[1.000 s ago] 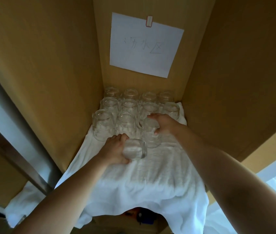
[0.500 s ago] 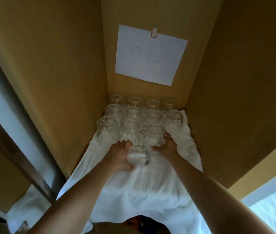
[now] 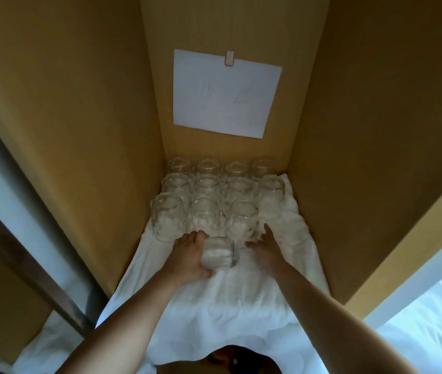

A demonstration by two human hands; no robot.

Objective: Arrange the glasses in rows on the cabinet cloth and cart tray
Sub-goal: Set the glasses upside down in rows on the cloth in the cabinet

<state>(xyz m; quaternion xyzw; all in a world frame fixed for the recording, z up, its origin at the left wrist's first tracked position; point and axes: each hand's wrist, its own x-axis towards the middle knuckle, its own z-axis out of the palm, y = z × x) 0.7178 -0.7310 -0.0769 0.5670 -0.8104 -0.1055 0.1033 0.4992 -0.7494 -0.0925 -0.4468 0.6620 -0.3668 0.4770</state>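
Eleven glasses (image 3: 206, 184) stand on the cloth (image 3: 241, 298): two rows of four and a third row of three (right end slot vacant). The left hand (image 3: 190, 259) grips one more glass (image 3: 221, 252), tipped sideways, just before the third row. The right hand (image 3: 264, 244) is spread and empty. Judged remaining: seat this glass. No cart tray can be identified.

glasses (image 3: 206, 186): clr, 3 rows 4/4/3, back of wht cloth (image 3: 241, 300) | loose glass (image 3: 221, 256): on side, just in frt of rows
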